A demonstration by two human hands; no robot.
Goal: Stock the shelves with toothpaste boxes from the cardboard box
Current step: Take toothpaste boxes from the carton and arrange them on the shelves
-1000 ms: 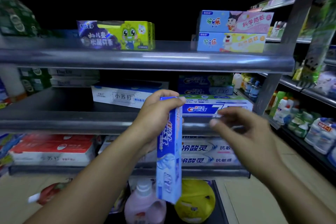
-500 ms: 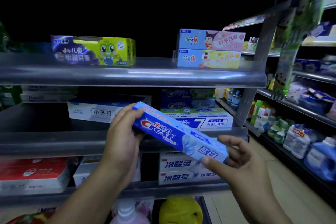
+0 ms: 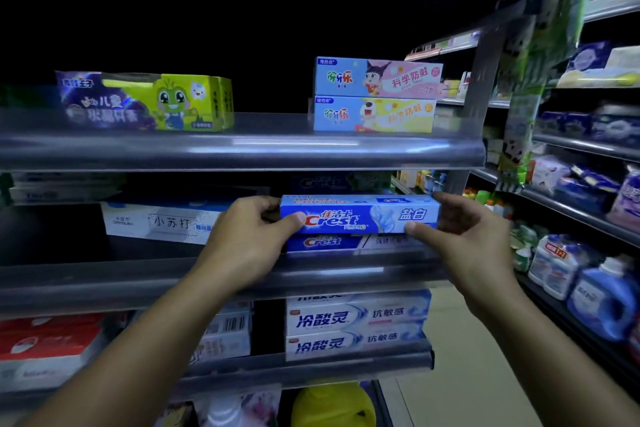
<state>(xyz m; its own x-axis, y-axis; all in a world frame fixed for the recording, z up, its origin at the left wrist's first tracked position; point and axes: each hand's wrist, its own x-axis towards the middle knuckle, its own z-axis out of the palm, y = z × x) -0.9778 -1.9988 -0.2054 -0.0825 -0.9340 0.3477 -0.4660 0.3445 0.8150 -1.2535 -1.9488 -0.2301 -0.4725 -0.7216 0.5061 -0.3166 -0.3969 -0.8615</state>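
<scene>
A blue Crest toothpaste box (image 3: 360,215) lies level on top of another Crest box (image 3: 346,242) on the middle shelf (image 3: 104,281). My left hand (image 3: 246,239) grips its left end, thumb on the front face. My right hand (image 3: 467,236) grips its right end the same way. The cardboard box is out of view.
A white toothpaste box (image 3: 156,222) lies left on the same shelf. Children's toothpaste boxes (image 3: 375,94) and a green pack (image 3: 145,102) sit on the shelf above. White boxes (image 3: 356,326) fill the shelf below. Detergent bottles (image 3: 595,291) line the aisle shelves at right.
The box went from hanging upright in my left hand, to tilted between both hands, to level on the Crest stack. The view has risen toward the upper shelves.
</scene>
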